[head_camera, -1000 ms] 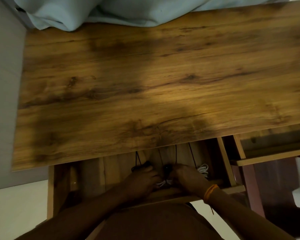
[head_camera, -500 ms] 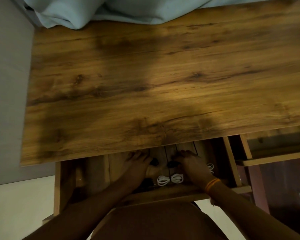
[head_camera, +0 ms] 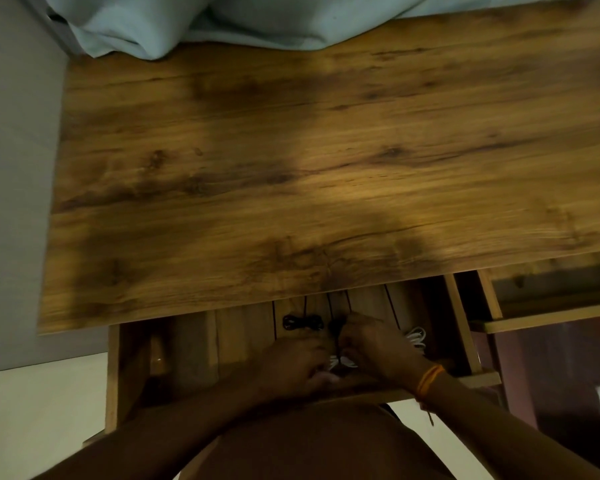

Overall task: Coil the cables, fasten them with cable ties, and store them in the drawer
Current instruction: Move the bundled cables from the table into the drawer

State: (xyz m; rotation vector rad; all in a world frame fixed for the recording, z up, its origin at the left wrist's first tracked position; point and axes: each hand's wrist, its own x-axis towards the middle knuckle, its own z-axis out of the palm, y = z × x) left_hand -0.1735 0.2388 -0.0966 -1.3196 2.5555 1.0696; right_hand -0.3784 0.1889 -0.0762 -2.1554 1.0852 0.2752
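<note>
Under the desk's front edge the wooden drawer [head_camera: 459, 323] stands pulled out. Both my hands are inside it, side by side. My left hand [head_camera: 293, 362] and my right hand [head_camera: 374, 348] pinch a black cable bundle [head_camera: 336, 332] between them, above a white coiled cable [head_camera: 340, 362] that shows in the gap. A tied black coil [head_camera: 301, 322] lies on the drawer floor just beyond my left hand. Another white coiled cable [head_camera: 417, 337] peeks out to the right of my right hand. Thin black strands run back under the desktop.
The wooden desktop [head_camera: 326, 161] fills the view above the drawer. A pale blue curtain [head_camera: 187, 19] hangs over its far edge. A second open compartment [head_camera: 551, 306] sits to the right. A grey wall lies to the left, light floor below.
My hands have drawn back toward the drawer's front and come together on the black bundle, covering most of the white coil. The tied black coil to the left now lies uncovered.
</note>
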